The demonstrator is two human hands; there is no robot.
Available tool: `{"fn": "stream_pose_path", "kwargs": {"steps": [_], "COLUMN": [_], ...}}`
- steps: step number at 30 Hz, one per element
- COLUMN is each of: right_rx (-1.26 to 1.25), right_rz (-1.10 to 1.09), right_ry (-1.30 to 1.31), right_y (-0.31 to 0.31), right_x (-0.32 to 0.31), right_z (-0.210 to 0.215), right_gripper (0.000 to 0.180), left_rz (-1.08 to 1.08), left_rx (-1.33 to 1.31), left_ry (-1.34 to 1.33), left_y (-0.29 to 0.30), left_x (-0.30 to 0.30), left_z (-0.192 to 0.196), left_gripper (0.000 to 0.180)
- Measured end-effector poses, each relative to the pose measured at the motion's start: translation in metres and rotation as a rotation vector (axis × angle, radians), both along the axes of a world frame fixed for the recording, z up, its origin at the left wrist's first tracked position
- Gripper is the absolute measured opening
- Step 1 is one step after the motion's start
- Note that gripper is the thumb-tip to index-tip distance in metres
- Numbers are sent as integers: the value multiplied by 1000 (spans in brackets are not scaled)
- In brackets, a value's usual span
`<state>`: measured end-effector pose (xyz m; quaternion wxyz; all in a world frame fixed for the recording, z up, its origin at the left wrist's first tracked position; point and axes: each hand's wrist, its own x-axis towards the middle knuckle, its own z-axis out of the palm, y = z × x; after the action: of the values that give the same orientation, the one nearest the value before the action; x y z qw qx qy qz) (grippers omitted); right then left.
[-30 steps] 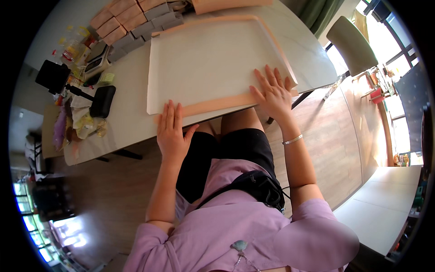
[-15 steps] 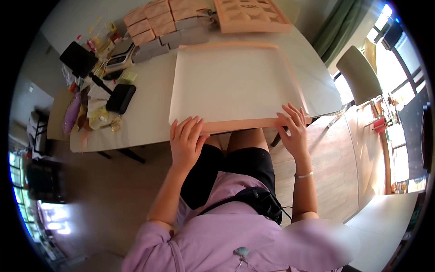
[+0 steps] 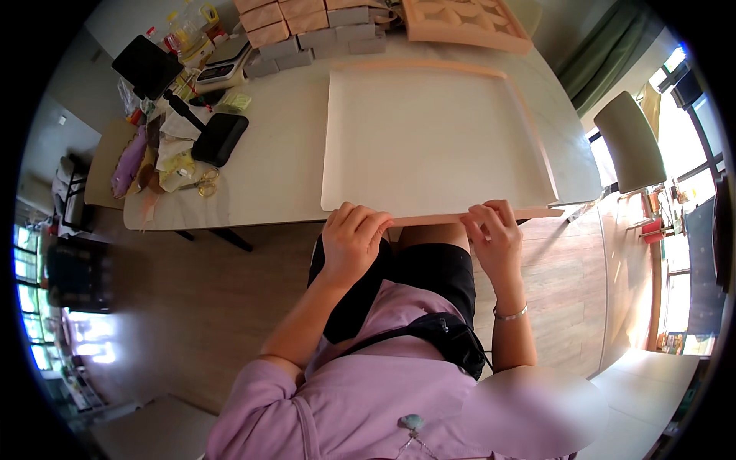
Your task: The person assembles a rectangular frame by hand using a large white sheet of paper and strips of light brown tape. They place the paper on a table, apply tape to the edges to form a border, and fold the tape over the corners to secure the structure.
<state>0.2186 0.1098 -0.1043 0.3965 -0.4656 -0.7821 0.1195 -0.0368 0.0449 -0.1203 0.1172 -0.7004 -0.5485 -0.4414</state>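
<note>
We have a wide, flat, white sheet with folded peach edges (image 3: 437, 146) lying on the smooth white desk (image 3: 276, 176), at the near side, right in front of our lap. Its sides stand up a little, like a very low tray. Our left hand (image 3: 359, 236) curls at the left part of the near edge, and its thumb and fingers seem to pinch the peach strip there. Our right hand (image 3: 494, 228) bends its fingers over the same edge, farther right, and seems to pinch it too.

We think the sheet is thin card or stiff paper, so it should feel light. It is so wide that its middle could sag or bend if we lift just one side. The folded edges look like the best place to hold, with our two hands well apart. A hard squeeze might crease it.

At the far right sits a shallow peach tray with many small spaces (image 3: 468, 24); its top is cut off, so we cannot tell if anything is in it. Left of it, peach boxes (image 3: 285, 21) and small grey boxes (image 3: 320, 44) stand in piles, and we cannot see inside them.
</note>
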Motion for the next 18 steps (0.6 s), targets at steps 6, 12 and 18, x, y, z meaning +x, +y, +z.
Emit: {"fn": "stream_pose_path", "kwargs": {"steps": [6,12,18], "right_rx": [91,-32,126], "right_rz": [14,140,291], "right_ry": [43,22,-87], "right_y": [19,8,-21], "right_x": [36,25,-2], "right_z": [6,11,16], "right_gripper": [19,26,26], "left_rz": [-134,-259,-332], "left_rx": [-12,-57,-87], "left_ry": [-33,-14,37], "left_y": [-8,-12,-9], "left_x": [-13,24,41], "left_z": [2,3,0], "left_gripper": [19,19,21]}}
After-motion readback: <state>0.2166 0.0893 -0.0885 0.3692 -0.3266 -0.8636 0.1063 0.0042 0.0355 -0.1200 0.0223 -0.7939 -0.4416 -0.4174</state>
